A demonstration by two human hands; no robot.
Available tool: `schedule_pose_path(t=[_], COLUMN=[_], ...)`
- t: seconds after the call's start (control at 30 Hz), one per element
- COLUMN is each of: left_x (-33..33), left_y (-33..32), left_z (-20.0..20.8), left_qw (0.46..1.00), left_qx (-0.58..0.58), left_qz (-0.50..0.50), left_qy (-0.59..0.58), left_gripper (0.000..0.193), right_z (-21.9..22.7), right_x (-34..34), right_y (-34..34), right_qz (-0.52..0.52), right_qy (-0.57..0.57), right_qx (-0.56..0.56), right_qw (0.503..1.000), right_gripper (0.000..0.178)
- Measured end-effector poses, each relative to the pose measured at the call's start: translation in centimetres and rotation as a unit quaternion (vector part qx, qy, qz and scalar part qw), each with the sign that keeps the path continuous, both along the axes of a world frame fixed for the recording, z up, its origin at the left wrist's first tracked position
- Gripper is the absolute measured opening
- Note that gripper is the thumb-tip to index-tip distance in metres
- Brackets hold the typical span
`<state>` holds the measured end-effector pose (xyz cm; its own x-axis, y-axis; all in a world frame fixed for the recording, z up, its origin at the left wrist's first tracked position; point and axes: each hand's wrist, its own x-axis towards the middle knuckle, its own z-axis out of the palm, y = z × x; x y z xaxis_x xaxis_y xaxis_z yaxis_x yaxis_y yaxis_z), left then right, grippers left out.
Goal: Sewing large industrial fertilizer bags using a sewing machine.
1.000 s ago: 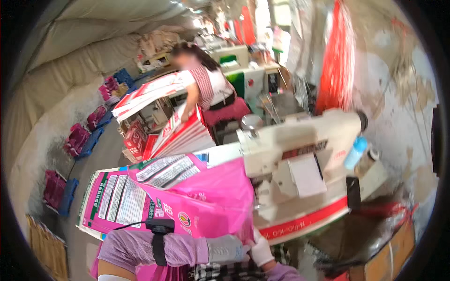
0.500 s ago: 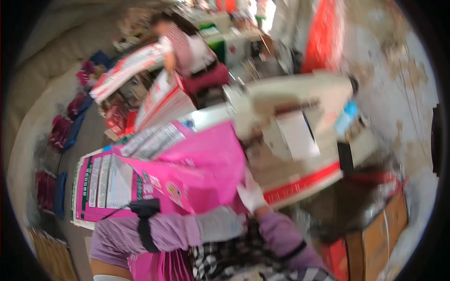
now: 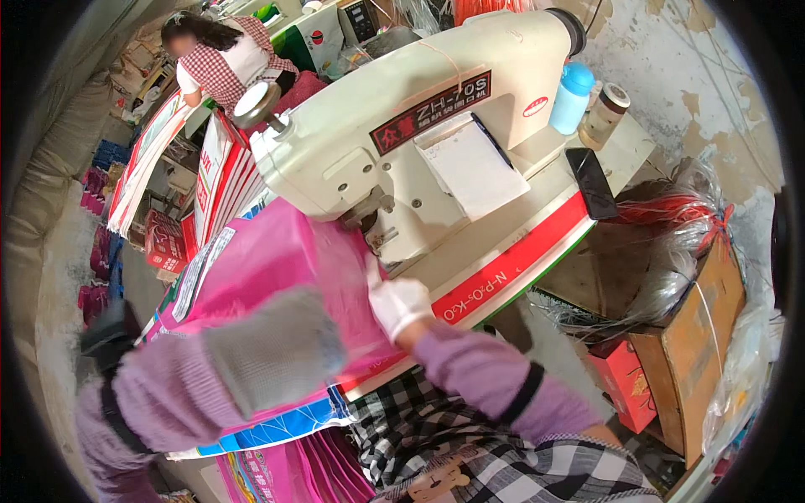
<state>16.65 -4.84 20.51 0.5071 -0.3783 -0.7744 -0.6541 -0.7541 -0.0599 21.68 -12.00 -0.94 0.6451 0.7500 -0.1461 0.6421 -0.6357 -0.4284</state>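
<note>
A large pink woven bag [image 3: 277,251] lies spread on the work surface, its far edge by the needle area of a cream industrial sewing machine [image 3: 335,159]. My right hand [image 3: 400,307], in a white glove, grips the bag's right edge just below the needle area; its fingers look closed on the material. My left forearm reaches across the bag, with a purple sleeve and a blurred grey knit cuff [image 3: 272,348]. The left hand [image 3: 323,331] is at the cuff's end over the pink bag, its fingers smeared and hidden.
A white notepad [image 3: 474,168] with a pen lies on the machine bed, near a black phone [image 3: 591,183], a blue bottle [image 3: 573,98] and a jar [image 3: 605,116]. At right stands a cardboard box [image 3: 688,352] with thread. More pink bags [image 3: 314,465] hang below. Another person [image 3: 239,54] works far left.
The view has swung, bringing the sewing machine closer and more central. The pink bag now meets its needle area. My left forearm has shifted left; the right hand stays at the bag's edge.
</note>
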Motion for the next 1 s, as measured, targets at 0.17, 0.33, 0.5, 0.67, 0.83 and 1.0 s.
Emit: schedule_pose_path(t=[0.17,0.33,0.5,0.67,0.83,1.0], left_x=[3.3,4.5,-3.9,-3.2,-0.9,-3.7], left_y=[0.9,0.8,0.2,-7.1,3.8,5.7], left_z=[-0.5,-1.7,-7.6,-10.7,-4.2,-2.0], left_qw=[0.984,0.975,0.982,0.977,0.996,0.849], left_qx=[0.007,-0.024,-0.143,-0.102,-0.007,-0.400], left_qz=[0.102,0.185,0.115,0.117,0.060,0.340], left_qy=[0.145,0.122,0.039,0.148,-0.062,0.050], left_gripper=[0.023,0.045,0.028,0.015,0.018,0.017], right_z=[-2.1,-5.4,-1.9,-1.4,1.8,-2.1], right_x=[0.8,1.0,1.5,-2.4,-3.4,1.7], right_y=[4.5,4.1,0.3,-2.9,-4.4,1.8], right_qz=[-0.103,-0.070,-0.040,-0.029,0.035,-0.013], right_qy=[0.077,0.040,0.104,0.130,0.036,-0.060], right_qx=[0.049,0.033,0.055,0.054,-0.044,-0.038], right_qw=[0.990,0.996,0.992,0.990,0.998,0.997], right_gripper=[0.032,0.069,0.071,0.076,0.071,0.062])
